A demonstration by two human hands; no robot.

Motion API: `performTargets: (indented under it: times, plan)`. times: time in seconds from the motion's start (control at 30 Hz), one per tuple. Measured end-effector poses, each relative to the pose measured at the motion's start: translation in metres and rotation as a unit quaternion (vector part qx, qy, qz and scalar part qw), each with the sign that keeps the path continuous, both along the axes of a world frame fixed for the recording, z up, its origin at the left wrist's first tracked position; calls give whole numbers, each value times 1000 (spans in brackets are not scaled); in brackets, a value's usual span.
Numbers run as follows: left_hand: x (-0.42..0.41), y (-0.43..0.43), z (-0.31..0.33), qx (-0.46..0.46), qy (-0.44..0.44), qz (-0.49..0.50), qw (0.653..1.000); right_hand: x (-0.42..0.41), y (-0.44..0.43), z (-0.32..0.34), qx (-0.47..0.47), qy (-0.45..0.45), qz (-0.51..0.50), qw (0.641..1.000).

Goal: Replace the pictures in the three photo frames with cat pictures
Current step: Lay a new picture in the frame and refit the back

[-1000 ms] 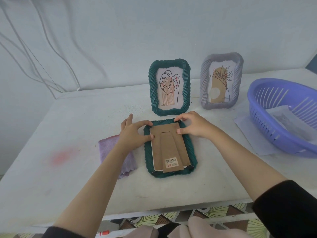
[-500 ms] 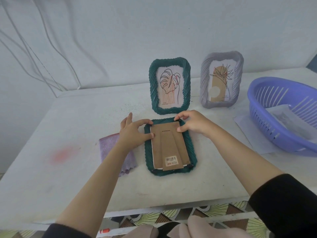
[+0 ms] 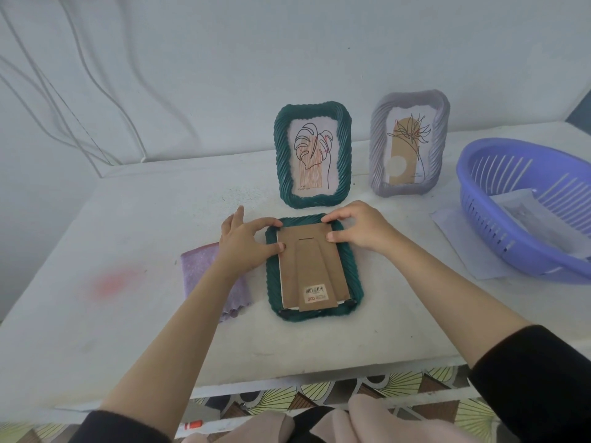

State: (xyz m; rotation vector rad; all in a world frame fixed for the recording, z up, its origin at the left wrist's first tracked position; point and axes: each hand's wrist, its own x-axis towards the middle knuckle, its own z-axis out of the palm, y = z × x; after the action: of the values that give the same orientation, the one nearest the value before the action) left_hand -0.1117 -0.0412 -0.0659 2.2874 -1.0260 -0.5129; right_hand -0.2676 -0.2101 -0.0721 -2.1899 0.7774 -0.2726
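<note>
Face-down green frame (image 3: 316, 315) flat at the centre of the white table (image 3: 134, 330), brown cardboard backing (image 3: 311, 266) upward, barcode label at its 6 o'clock end. Left hand (image 3: 246, 241) at the frame's 10 o'clock corner in a narrow pinch: forefinger on the twisted rim, thumb on the backing's left edge. Right hand (image 3: 361, 230) at the 1 o'clock corner, likewise curled, forefinger on the rim, thumb pressed onto the backing.

At 12 o'clock, just beyond the fingertips, an upright green frame (image 3: 280, 155) with a leaf drawing. At 1 o'clock, further back, an upright grey frame (image 3: 377, 148) with a flower drawing. At 9 o'clock, partly under the left wrist, a purple cloth (image 3: 204, 276). At 3 o'clock, well apart, a blue slatted basket (image 3: 499, 247) on a paper sheet (image 3: 460, 238), clear sleeve (image 3: 527, 215) inside, contents unreadable.
</note>
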Motion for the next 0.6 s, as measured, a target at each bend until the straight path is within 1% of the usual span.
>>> performTargets:
  times: [0.07, 0.13, 0.2, 0.27, 0.37, 0.47, 0.6]
  plan:
    - [-2, 3, -3, -20, -24, -10, 999, -4, 7, -2, -28, -16, -15, 999]
    - [-6, 9, -6, -64, -68, -32, 995, -11, 17, -4, -64, -27, -30, 997]
    - [-12, 17, -8, -107, -93, -59, 988, -20, 29, -4, -88, -34, -17, 995]
    - [-18, 28, -8, -127, -100, -85, 983, -33, 40, -2, -89, -39, 19, 995]
    - [-25, 49, -9, -130, -100, -133, 977, -53, 55, 0, -97, -21, 69, 993]
    - [-29, 68, -14, -107, -96, -181, 973, -71, 64, -2, -111, -6, 85, 990]
    - [-32, 79, -18, -80, -105, -196, 972, -85, 67, -7, -100, -7, 101, 990]
